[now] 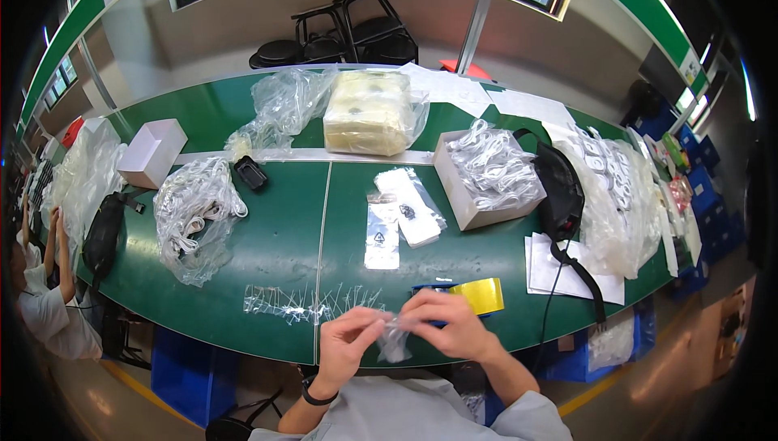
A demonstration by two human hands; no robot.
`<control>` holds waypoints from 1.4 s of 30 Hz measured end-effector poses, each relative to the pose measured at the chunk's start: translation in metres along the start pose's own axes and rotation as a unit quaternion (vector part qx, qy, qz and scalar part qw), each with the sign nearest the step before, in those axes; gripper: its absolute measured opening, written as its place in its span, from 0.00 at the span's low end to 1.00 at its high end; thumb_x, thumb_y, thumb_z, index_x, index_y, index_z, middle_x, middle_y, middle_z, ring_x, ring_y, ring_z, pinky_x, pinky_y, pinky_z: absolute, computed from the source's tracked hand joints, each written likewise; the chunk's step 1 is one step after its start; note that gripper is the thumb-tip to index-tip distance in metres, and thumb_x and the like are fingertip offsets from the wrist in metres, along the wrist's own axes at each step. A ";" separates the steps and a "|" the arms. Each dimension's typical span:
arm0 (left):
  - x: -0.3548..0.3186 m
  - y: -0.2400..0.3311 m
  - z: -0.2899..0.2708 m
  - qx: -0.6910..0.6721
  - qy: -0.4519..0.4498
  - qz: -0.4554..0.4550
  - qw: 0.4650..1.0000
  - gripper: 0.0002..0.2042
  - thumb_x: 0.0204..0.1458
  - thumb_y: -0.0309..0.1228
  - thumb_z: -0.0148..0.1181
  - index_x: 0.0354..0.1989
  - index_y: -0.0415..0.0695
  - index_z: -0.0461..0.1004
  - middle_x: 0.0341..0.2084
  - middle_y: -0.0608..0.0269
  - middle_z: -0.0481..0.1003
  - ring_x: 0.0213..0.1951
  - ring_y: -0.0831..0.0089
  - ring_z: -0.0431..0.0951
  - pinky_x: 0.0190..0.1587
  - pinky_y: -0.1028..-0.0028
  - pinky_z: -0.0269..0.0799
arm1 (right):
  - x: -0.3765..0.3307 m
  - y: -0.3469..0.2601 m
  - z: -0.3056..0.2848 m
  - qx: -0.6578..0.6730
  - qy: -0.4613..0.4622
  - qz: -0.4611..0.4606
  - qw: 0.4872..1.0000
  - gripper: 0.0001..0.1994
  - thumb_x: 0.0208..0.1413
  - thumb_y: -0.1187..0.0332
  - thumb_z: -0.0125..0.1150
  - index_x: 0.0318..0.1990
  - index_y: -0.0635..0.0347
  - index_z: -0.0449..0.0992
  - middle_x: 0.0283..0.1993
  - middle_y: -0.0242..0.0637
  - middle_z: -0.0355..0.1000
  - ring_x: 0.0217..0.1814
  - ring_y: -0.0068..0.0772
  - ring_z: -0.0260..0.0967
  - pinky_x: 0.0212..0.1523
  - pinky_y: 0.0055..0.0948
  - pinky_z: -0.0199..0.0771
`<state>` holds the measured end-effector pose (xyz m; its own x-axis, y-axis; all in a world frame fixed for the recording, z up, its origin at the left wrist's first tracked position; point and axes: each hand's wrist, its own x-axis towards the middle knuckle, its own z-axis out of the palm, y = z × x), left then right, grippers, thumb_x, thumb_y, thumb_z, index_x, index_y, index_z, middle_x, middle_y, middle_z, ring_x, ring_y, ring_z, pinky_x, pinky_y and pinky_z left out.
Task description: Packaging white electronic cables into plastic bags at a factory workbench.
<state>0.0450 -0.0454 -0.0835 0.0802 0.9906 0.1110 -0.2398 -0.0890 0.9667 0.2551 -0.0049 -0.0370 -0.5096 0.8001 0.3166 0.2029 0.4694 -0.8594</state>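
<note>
At the near edge of the green table, a small clear plastic bag (pixel 394 344) hangs between my two hands. My left hand (pixel 350 342) pinches its upper left part with thumb and forefinger. From the other side my right hand (pixel 448 324) grips the bag's top, fingers curled together. What lies inside the bag is too blurred to tell. Just beyond my left hand is a row of thin clear twist-tie-like strips (pixel 312 305). A tape dispenser with yellow tape (pixel 484 296) sits right beyond my right hand. Flat clear bags with white inserts (pixel 412 208) lie farther off.
A box of white cables (pixel 496 167) stands right of centre beside a black waist bag (pixel 561 198). Bagged white cables (pixel 198 216) lie left, near a white box (pixel 152 153). A wrapped yellowish stack (pixel 369 113) stands at the back. Another person (pixel 53 303) is at far left.
</note>
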 end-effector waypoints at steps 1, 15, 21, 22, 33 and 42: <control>0.001 0.003 0.001 0.000 0.000 0.001 1.000 0.08 0.58 0.19 0.60 0.44 0.33 0.82 0.36 0.54 0.80 0.41 0.71 0.80 0.39 0.76 0.77 | 0.003 -0.003 -0.010 -0.029 0.034 0.009 0.999 0.06 0.50 0.80 0.68 0.36 0.64 0.83 0.37 0.40 0.79 0.38 0.34 0.77 0.41 0.30 0.77; -0.006 0.003 -0.018 -0.014 0.033 -0.016 0.999 0.09 0.63 0.24 0.54 0.44 0.31 0.79 0.39 0.52 0.79 0.40 0.68 0.81 0.41 0.73 0.81 | 0.079 0.122 -0.139 -0.485 0.074 0.052 0.870 0.06 0.57 0.72 0.61 0.34 0.65 0.81 0.35 0.47 0.76 0.40 0.53 0.75 0.42 0.45 0.75; -0.016 -0.001 -0.031 -0.023 0.034 -0.039 0.998 0.09 0.64 0.24 0.56 0.44 0.32 0.80 0.40 0.54 0.80 0.40 0.70 0.81 0.42 0.74 0.80 | 0.095 0.118 -0.149 -0.308 0.092 0.078 0.944 0.06 0.56 0.77 0.56 0.36 0.67 0.80 0.35 0.50 0.76 0.41 0.53 0.76 0.42 0.41 0.75; -0.017 -0.002 -0.032 -0.015 0.039 -0.042 0.998 0.09 0.64 0.25 0.56 0.44 0.32 0.80 0.39 0.54 0.80 0.40 0.70 0.82 0.42 0.74 0.80 | 0.094 0.114 -0.144 -0.353 0.129 0.055 0.925 0.06 0.56 0.77 0.57 0.37 0.66 0.80 0.36 0.49 0.76 0.42 0.53 0.76 0.43 0.40 0.75; -0.014 0.002 -0.038 0.008 0.083 -0.026 0.996 0.10 0.64 0.25 0.55 0.43 0.31 0.80 0.36 0.54 0.81 0.38 0.70 0.82 0.40 0.74 0.80 | 0.115 0.102 -0.059 -0.355 -0.170 -0.052 0.918 0.18 0.54 0.67 0.66 0.53 0.60 0.77 0.58 0.43 0.74 0.61 0.48 0.71 0.61 0.40 0.72; -0.020 -0.003 -0.058 0.021 0.129 -0.020 0.991 0.10 0.64 0.26 0.56 0.43 0.31 0.80 0.35 0.55 0.81 0.37 0.71 0.82 0.39 0.75 0.80 | 0.119 0.128 -0.026 -0.444 -0.284 -0.129 0.840 0.32 0.52 0.55 0.68 0.61 0.65 0.70 0.69 0.48 0.65 0.70 0.50 0.62 0.72 0.51 0.56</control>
<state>-0.0121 -0.0592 -0.1025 -0.1618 0.9867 0.0146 -0.2002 -0.0473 0.9786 0.2424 0.1606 -0.0988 -0.8980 0.4399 -0.0130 0.4396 0.8951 -0.0745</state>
